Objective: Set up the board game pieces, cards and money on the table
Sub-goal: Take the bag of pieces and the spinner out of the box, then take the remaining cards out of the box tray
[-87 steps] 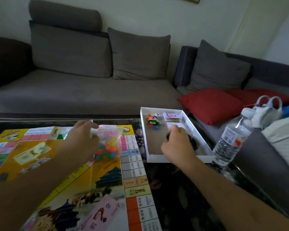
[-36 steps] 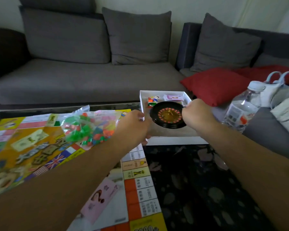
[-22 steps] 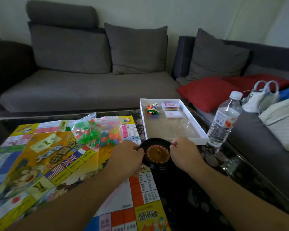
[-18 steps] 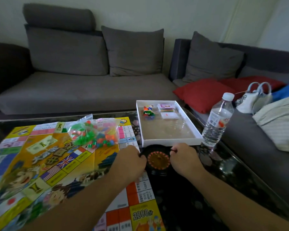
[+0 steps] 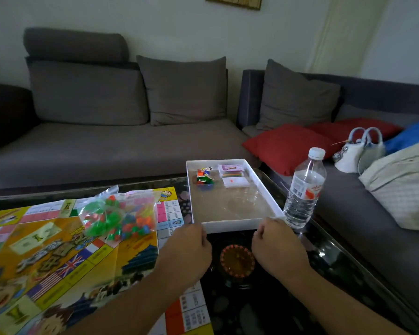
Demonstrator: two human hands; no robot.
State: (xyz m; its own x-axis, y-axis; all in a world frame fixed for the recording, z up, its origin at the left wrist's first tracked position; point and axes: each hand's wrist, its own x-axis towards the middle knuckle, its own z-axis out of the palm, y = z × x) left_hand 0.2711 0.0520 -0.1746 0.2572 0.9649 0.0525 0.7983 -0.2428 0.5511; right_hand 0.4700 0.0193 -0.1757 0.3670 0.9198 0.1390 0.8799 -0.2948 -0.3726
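We see a small black roulette wheel (image 5: 237, 261) lying flat on the dark glass table (image 5: 329, 262), just near of the white box tray (image 5: 230, 226) and just right of the game board (image 5: 58, 250). Both hands flank it: the left hand (image 5: 191, 247) at its left edge, the right hand (image 5: 276, 243) at its right edge, each with fingers curled; whether they actually grip the rim we cannot tell, as the knuckles hide the contact. In the far end of the tray lie a cluster of coloured tokens (image 5: 205, 177), a stack of cards and money (image 5: 230, 170) and a white card deck (image 5: 235, 182). A clear bag of coloured plastic pieces (image 5: 121, 216) rests on the far part of the board. A water bottle (image 5: 304, 189) stands upright just right of the tray. Beyond the table sits a grey sofa (image 5: 107, 146) with red cushions (image 5: 288, 143), a pale handbag (image 5: 356, 153) and folded cloth (image 5: 404, 182) on the right.
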